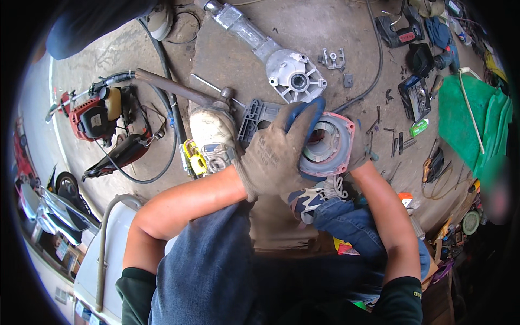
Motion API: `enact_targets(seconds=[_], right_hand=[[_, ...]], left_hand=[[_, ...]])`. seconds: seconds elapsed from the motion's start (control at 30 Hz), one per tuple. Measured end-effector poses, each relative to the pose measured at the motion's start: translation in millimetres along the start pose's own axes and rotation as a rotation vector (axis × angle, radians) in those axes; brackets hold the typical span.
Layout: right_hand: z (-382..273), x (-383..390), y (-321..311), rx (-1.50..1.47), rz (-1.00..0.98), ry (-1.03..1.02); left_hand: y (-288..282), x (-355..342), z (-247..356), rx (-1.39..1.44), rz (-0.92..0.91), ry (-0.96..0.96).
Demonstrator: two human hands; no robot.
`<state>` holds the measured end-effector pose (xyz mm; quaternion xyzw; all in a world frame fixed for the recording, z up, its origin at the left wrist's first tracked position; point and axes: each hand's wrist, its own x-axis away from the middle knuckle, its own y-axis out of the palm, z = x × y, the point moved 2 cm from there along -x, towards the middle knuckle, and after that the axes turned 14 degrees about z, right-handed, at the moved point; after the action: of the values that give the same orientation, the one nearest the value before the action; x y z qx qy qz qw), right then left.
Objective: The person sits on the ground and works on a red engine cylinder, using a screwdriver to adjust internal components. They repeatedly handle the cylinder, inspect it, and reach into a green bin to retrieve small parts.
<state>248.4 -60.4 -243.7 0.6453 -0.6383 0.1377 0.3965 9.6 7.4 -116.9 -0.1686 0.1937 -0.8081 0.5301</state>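
Observation:
Between my gloved hands is a round, hollow machine housing (346,143) with a worn reddish flange and a grey inner ring, its open end facing up. My left hand (276,154), in a grey-brown work glove, grips its left side, fingers and thumb around the rim. On the far right side my right hand (358,150) holds it too, mostly hidden behind the flange. Just beyond lies a silver gear casing (297,76) with a long barrel. A grey slotted plate (252,120) rests on the floor by my left hand.
A hammer (184,89) lies beyond my left shoe (212,130). Farther left is a red engine (95,116) with a hose. Loose bolts, black covers (414,97) and a green sheet (468,116) lie to the right. Another person's leg (92,24) stands at top left.

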Motion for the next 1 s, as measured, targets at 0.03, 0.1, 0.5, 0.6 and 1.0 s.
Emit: enact_targets(seconds=[0.03, 0.1, 0.5, 0.6, 1.0], right_hand=[[-1.0, 1.0, 1.1, -0.1, 0.014, 0.062], [-0.7, 2.1, 3.1, -0.172, 0.024, 0.104], [12.1, -3.7, 1.6, -0.503, -0.018, 0.299], [5.8, -1.9, 2.1, -0.176, -0.074, 0.12], [16.1, 0.9, -13.6, 0.037, -0.043, 0.044]], left_hand=[[0.0, -0.5, -0.3, 0.0, 0.002, 0.008], [-1.1, -1.1, -0.7, -0.012, -0.029, 0.001], [8.7, -3.6, -6.3, 0.004, -0.056, -0.037], [8.5, -3.7, -2.2, -0.015, -0.04, -0.022], [11.9, -4.1, 8.9, -0.044, 0.002, 0.04]])
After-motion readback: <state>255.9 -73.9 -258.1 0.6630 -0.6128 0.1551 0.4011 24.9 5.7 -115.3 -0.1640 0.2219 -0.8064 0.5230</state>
